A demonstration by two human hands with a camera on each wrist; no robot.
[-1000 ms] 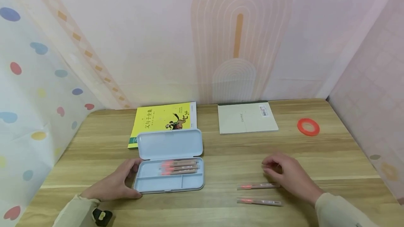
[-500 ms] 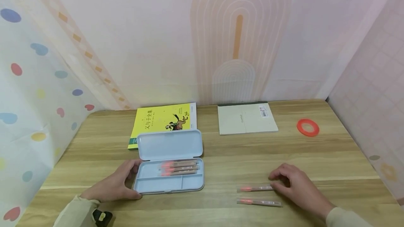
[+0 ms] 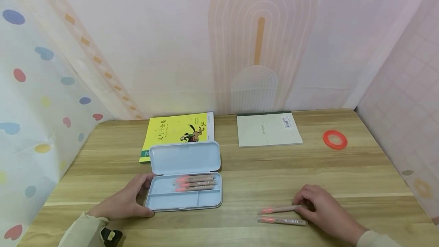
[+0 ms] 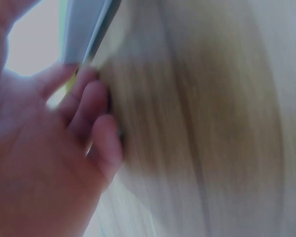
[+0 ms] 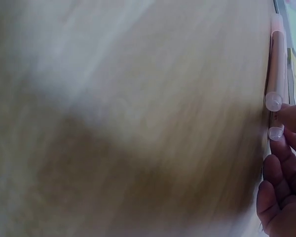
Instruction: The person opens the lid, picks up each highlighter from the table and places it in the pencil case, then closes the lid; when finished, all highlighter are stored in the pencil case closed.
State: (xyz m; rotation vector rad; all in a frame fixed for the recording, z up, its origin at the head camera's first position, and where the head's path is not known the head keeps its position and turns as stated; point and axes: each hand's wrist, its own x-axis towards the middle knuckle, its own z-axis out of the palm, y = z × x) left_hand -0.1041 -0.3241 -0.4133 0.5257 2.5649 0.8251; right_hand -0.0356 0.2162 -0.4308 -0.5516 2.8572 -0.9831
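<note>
A light blue pencil case [image 3: 171, 201] lies with its lid raised, left of centre in the head view. Several brownish pens [image 3: 200, 183] with reddish tips lie in its back compartment. My left hand [image 3: 121, 199] holds the case's left end, thumb at the front corner and fingers at the back. On the right, my right hand [image 3: 324, 210] pinches the end of a similar pen [image 3: 279, 209] between thumb and fingers. Just in front of that one lies another pen [image 3: 284, 221]; its clear end [image 5: 273, 102] shows beside the thumb in the right wrist view.
Behind the case, a yellow book [image 3: 171, 129] is partly covered by the raised lid. A pale notebook [image 3: 267, 130] lies at the back, and a red tape roll [image 3: 335, 139] to its right. Patterned cloth [image 3: 164, 48] hangs along the table's far edge.
My right hand has come down and toward the front, and now pinches the farther pen, which has shifted nearer to the other. The left hand has stayed on the case.
</note>
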